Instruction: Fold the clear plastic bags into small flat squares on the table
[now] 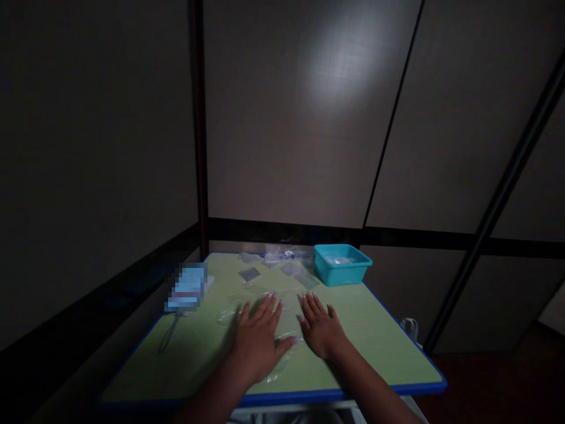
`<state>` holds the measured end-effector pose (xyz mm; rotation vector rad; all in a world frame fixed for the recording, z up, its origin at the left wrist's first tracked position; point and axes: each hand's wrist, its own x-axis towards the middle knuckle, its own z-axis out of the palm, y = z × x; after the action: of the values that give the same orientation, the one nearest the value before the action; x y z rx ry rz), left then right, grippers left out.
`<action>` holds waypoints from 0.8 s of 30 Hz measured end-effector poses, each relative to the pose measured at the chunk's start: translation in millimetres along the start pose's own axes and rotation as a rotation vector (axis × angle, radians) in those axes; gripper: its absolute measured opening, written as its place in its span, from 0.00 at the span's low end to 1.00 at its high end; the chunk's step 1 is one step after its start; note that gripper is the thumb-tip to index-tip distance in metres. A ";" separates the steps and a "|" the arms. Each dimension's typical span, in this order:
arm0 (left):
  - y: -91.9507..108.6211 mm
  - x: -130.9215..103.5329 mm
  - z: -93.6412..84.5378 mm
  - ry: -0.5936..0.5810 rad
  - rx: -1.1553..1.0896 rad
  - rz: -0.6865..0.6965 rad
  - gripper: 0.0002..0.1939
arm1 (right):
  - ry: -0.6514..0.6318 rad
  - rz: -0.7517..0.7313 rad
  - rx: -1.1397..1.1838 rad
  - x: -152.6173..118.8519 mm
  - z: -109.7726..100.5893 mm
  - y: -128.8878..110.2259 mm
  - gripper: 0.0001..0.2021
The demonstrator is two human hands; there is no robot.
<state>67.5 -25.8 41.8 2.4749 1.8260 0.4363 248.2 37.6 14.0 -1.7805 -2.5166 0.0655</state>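
A clear plastic bag [288,309] lies spread on the light green tabletop [366,347], its edges hard to make out. My left hand [259,341] rests flat over its left part, fingers spread and thumb pointing right. On its right side my right hand [321,327] lies palm down with the fingers stretched forward. Neither hand grips anything. Beyond the fingertips are a small grey square packet [249,274] and several clear plastic pieces [304,275].
At the back right stands a turquoise plastic basin [342,274] with clear plastic inside. A blurred-out light blue object [188,287] with a cord loop [168,335] lies at the left edge. More clear plastic [282,254] lies along the back edge, near the panelled wall [286,147].
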 end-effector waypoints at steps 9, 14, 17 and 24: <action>25.5 75.5 33.5 -0.218 -0.176 0.208 0.35 | 0.009 0.015 -0.069 1.5 4.5 0.5 0.31; -1.3 94.0 39.6 -0.207 -0.125 0.213 0.31 | 0.043 0.036 -0.021 3.5 8.0 1.2 0.30; -25.1 94.4 36.9 -0.184 -0.099 0.173 0.30 | 0.046 0.051 -0.013 3.6 8.1 1.2 0.32; -89.2 86.5 26.6 -0.155 -0.025 0.027 0.29 | 0.062 0.050 -0.001 3.8 8.7 0.3 0.31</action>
<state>14.3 86.7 16.6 2.4436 1.7194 0.2585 246.6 41.3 5.3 -1.8161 -2.4312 0.0103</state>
